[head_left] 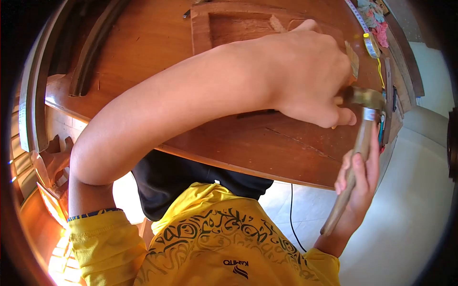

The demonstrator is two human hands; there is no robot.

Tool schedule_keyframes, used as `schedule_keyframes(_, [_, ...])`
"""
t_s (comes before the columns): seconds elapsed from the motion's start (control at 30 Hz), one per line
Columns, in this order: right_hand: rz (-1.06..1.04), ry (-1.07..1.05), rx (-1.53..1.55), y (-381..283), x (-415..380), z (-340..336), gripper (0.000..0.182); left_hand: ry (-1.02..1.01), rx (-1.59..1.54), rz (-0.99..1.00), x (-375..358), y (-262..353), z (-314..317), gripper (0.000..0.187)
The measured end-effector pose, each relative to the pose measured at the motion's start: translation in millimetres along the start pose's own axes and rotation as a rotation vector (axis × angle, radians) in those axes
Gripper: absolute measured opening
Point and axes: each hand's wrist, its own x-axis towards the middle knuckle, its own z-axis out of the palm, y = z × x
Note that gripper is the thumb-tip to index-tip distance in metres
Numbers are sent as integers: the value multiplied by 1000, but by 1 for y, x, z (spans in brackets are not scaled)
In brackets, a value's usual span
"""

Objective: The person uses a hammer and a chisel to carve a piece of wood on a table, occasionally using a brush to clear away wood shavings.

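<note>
My left hand (315, 71) reaches across the table with its fingers curled. Whatever it grips is mostly hidden; a small yellowish end shows by the fingers, close to the hammer head. My right hand (360, 178) is wrapped round the wooden handle of a hammer (363, 138), whose metal head is up beside my left hand. A framed wooden piece (201, 28) with a recessed middle lies on the wooden table (267, 148), partly behind my left hand and forearm.
A yellow tape measure (370, 45) with its blade out lies at the upper right, near crumpled cloths (378, 26). Dark curved wooden strips (93, 47) are at the upper left. More wooden pieces (403, 62) line the right edge. A black cable (292, 214) runs below the table.
</note>
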Motion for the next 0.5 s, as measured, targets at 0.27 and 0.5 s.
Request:
schedule_keyframes(0.27, [-10,9,19,-3,2,-4,67,84,41,56,0,-3,6,44])
schedule_keyframes(0.5, [-5,-54,62,3,-8,-1,69,48,39,21,-3,-2,5,43])
